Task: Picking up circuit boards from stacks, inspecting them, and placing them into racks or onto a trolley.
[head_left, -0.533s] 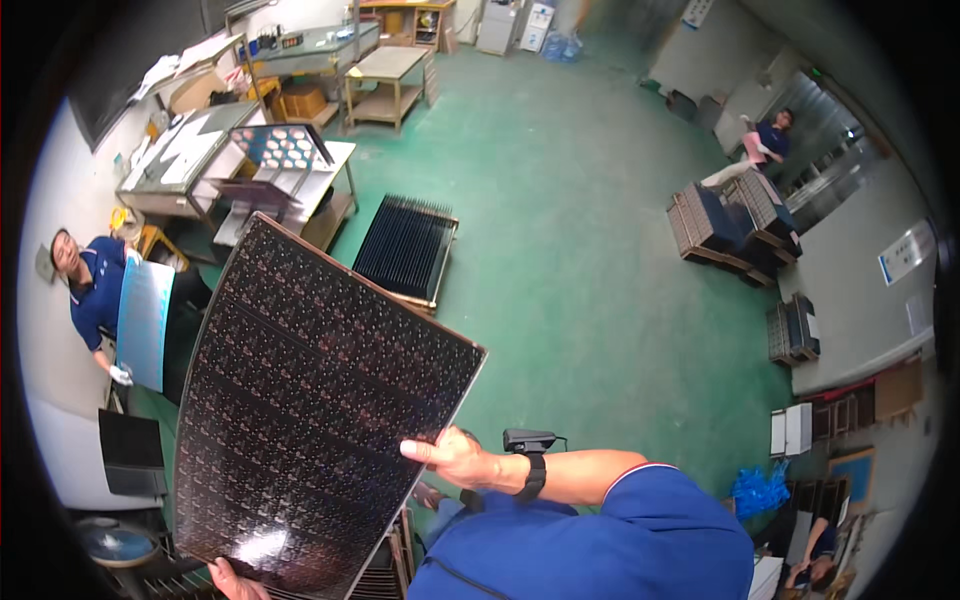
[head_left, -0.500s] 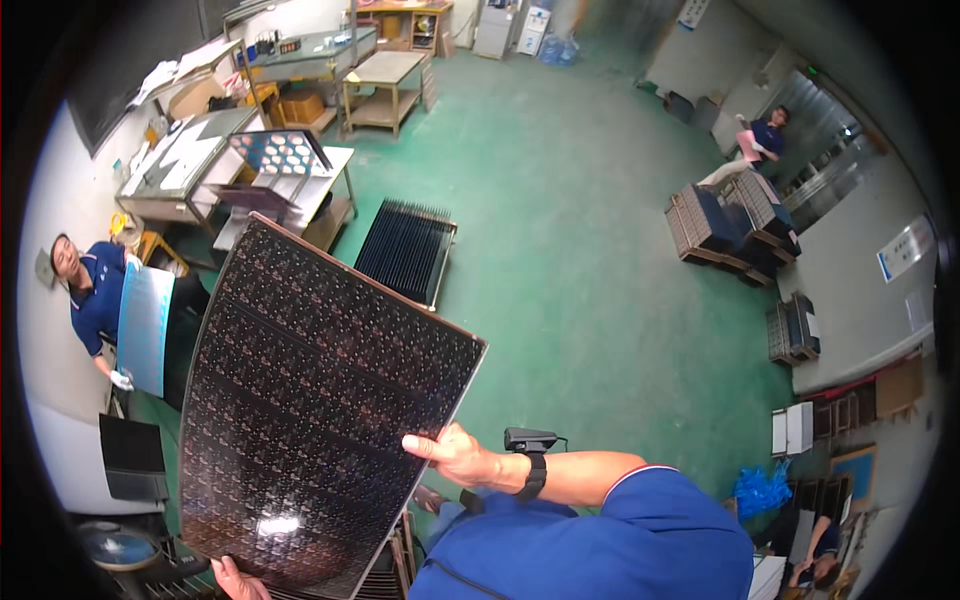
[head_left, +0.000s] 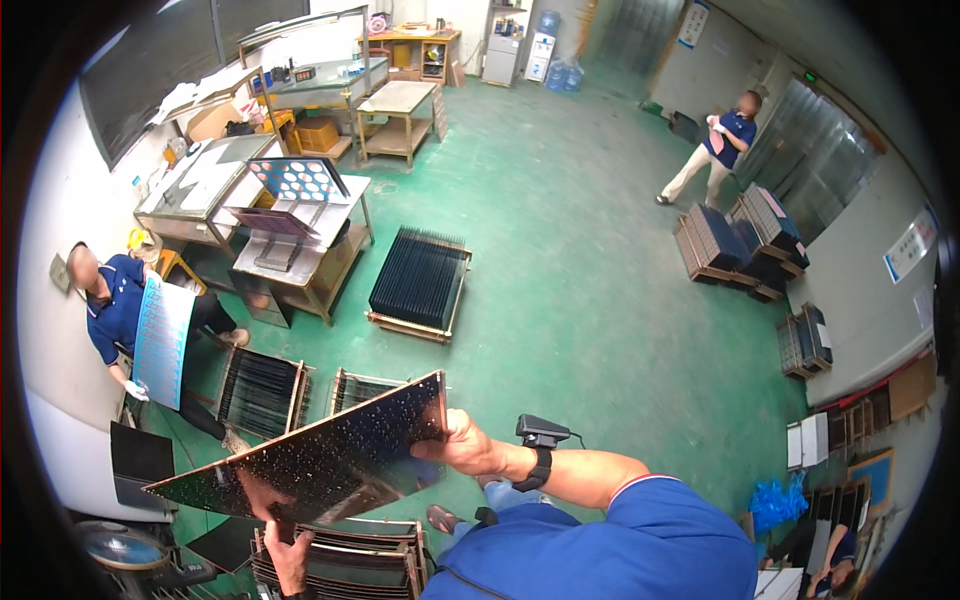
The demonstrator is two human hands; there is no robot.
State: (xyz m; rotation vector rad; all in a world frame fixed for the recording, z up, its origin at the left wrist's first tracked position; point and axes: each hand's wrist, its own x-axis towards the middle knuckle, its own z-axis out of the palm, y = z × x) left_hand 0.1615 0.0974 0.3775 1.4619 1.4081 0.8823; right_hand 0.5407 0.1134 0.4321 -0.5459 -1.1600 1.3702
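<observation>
A thin, glossy dark panel [head_left: 340, 450] with a speckled pattern and copper-coloured edge is tilted in front of me. My right hand [head_left: 460, 445] grips its right edge, with the thumb over the upper face. At the lower edge, my left hand [head_left: 288, 560] holds the panel by the fingertips; part of its grip is hard to make out. A hand's reflection shows in the shiny surface. Beneath the panel stands a slotted rack [head_left: 415, 555] of similar dark sheets, partly covered by the panel.
Racks of dark sheets stand ahead, including a full one [head_left: 420, 280] and a lower one [head_left: 262, 390]. At left a seated co-worker [head_left: 115, 310] holds a blue-white sheet [head_left: 165, 340]. Another person [head_left: 725, 145] stands by stacked racks [head_left: 740, 240]. A fan [head_left: 115, 545] is at lower left.
The panel has swung from facing me broadly to a flatter, foreshortened tilt, uncovering the racks behind it. My left hand shows more fully. The far co-worker now stands upright.
</observation>
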